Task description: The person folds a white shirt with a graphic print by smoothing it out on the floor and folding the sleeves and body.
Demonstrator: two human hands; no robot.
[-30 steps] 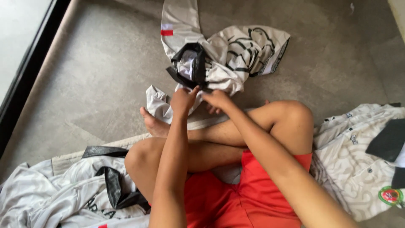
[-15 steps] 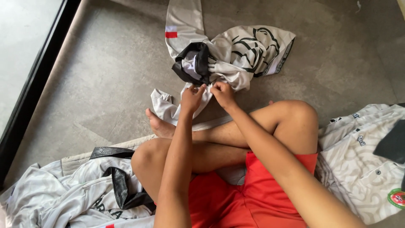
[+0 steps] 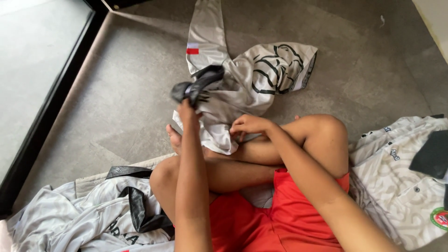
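A white shirt (image 3: 242,88) with black line print is spread crumpled on the grey floor (image 3: 116,93), in front of the crossed legs (image 3: 261,154) and towards the far edge of the floor. Its black collar part (image 3: 198,86) is pinched in the left hand (image 3: 187,109), the grip pressed together on the fabric. Since a second ago this hand has been drawn leftward, so the black part has been pulled away from the body of the shirt. The right hand (image 3: 249,125), which was beside the left one, is now lower, its grip closed on the shirt's near hem above the shin; the fabric is thus being stretched apart. A small red and white rectangular patch (image 3: 192,48) is seen on the raised sleeve. More white shirts are heaped at the left (image 3: 70,219) and the right (image 3: 401,172); a round red and green badge (image 3: 438,217) is borne by the latter.
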